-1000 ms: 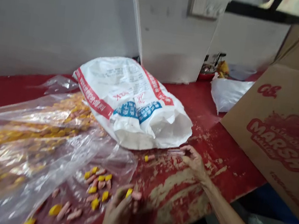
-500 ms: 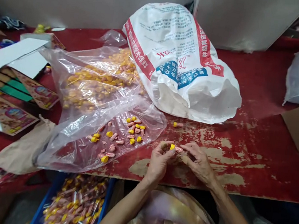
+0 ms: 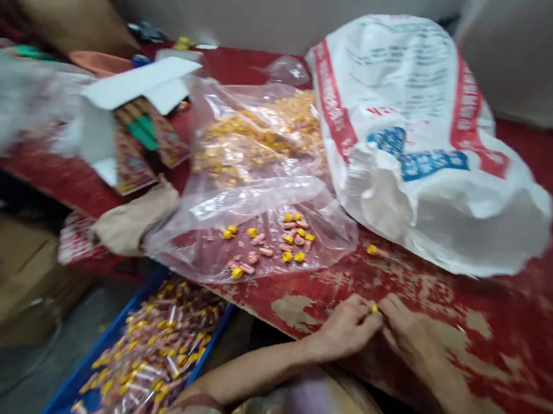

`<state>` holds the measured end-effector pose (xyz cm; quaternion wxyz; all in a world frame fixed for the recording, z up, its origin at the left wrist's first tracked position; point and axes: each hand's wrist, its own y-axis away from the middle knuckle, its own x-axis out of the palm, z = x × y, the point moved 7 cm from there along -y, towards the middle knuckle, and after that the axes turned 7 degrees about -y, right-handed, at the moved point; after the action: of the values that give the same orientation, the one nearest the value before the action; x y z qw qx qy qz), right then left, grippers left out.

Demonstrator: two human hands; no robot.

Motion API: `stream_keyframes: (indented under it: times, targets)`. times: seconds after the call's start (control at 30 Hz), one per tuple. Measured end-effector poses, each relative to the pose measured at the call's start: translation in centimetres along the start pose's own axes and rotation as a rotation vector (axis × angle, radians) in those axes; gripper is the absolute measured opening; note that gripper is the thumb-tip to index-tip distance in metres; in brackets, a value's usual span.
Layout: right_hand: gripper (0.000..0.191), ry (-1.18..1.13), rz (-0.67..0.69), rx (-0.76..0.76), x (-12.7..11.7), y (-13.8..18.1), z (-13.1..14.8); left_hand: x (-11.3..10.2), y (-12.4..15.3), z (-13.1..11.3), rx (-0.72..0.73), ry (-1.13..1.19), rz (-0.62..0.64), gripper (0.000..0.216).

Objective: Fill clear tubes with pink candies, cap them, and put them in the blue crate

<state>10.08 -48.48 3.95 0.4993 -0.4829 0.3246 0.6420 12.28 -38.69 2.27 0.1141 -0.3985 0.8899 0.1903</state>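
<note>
I now have both hands together at the table's (image 3: 488, 367) near edge: my left hand (image 3: 345, 328) and right hand (image 3: 409, 334) have closed in and pinch one small yellow-capped piece (image 3: 373, 307) between their fingertips. The right hand reached farther out a second ago, so assembly looks underway.

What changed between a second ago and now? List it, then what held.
The right hand left the clear tube near the white sack and came in to meet the left hand; both now pinch a small yellow-capped piece at the table edge. The view swung left, bringing a blue crate into sight. Sack, clear bags and loose pieces stayed put.
</note>
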Motion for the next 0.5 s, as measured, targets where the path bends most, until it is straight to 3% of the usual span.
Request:
stream_keyframes:
  times: [0.1,0.17,0.27,0.4,0.5]
  targets:
    - [0.024,0.206,0.308,0.115,1.7,-1.2,-2.1,-0.4,-0.2,0.0,-0.014,-0.198,0.031,0.03]
    - [0.031,0.27,0.44,0.149,3.0,-1.9,-3.0,-1.8,0.1,-0.4,0.028,-0.243,-0.031,0.025]
    - [0.04,0.37,0.42,0.127,4.5,-2.6,-3.4,-6.1,1.4,-0.7,0.116,-0.226,-0.273,0.022]
    - [0.048,0.427,0.335,0.091,5.1,-2.6,-3.6,-14.7,3.4,1.1,0.067,-0.286,-0.673,0.023]
    - [0.03,0.284,0.353,0.153,4.2,-2.8,-4.5,-19.9,4.1,2.9,-0.021,-0.443,-0.83,0.018]
